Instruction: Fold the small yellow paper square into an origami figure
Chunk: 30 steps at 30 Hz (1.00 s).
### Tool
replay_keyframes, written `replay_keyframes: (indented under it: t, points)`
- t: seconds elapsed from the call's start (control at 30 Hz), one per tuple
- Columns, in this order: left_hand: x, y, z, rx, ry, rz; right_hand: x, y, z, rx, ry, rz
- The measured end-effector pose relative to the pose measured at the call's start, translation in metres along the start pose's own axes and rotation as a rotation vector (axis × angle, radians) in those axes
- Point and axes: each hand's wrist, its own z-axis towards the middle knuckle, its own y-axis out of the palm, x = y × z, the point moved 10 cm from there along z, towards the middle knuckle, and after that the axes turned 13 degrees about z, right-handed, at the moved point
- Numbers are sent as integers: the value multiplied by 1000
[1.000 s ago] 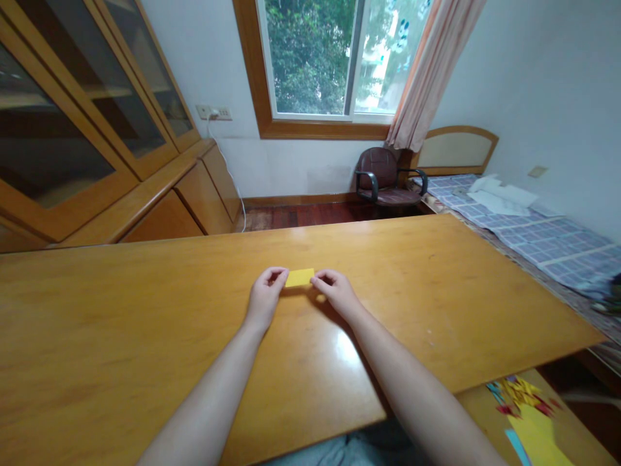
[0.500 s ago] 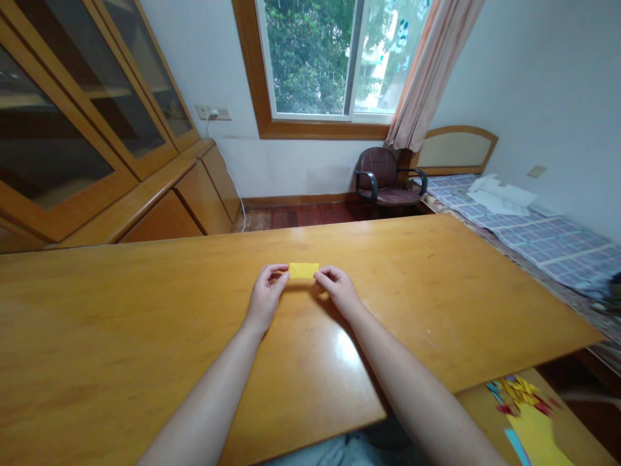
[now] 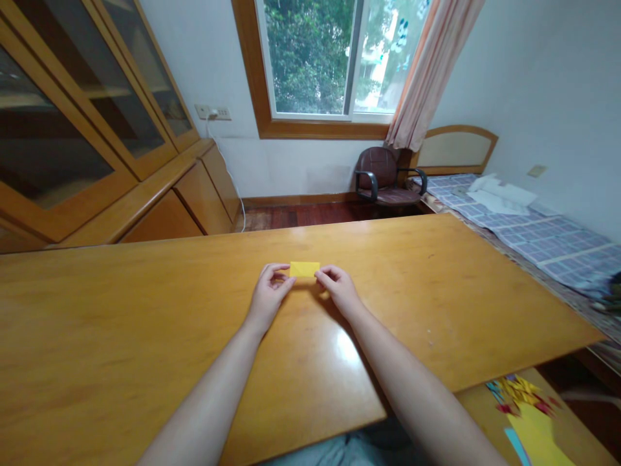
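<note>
A small yellow folded paper [image 3: 305, 268] is held just above the wooden table [image 3: 145, 310], near its middle. My left hand [image 3: 268, 294] pinches its left end with thumb and fingers curled. My right hand [image 3: 336, 289] pinches its right end the same way. Both forearms reach in from the near edge.
Wooden cabinets with glass doors [image 3: 82, 123] line the left wall. A dark chair [image 3: 383, 178] stands under the window, a bed with a checked cover [image 3: 543, 236] on the right. Coloured paper scraps [image 3: 526, 404] lie on a low surface at the lower right.
Both hands have carried the yellow paper a little farther from me and levelled it; in the last half second they barely shifted.
</note>
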Motion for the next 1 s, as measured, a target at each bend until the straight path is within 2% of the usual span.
replay_keyframes:
  t: [0.43, 0.73, 1.0]
  points:
    - [-5, 3, 0, -23, -33, -29, 0, 1, -1, 6, 20, -6]
    - [0, 3, 1, -28, 22, 11, 1, 1, 0, -4, 12, -12]
    - [-5, 5, 1, -34, -19, -26, 1, 1, 0, -9, 9, -32]
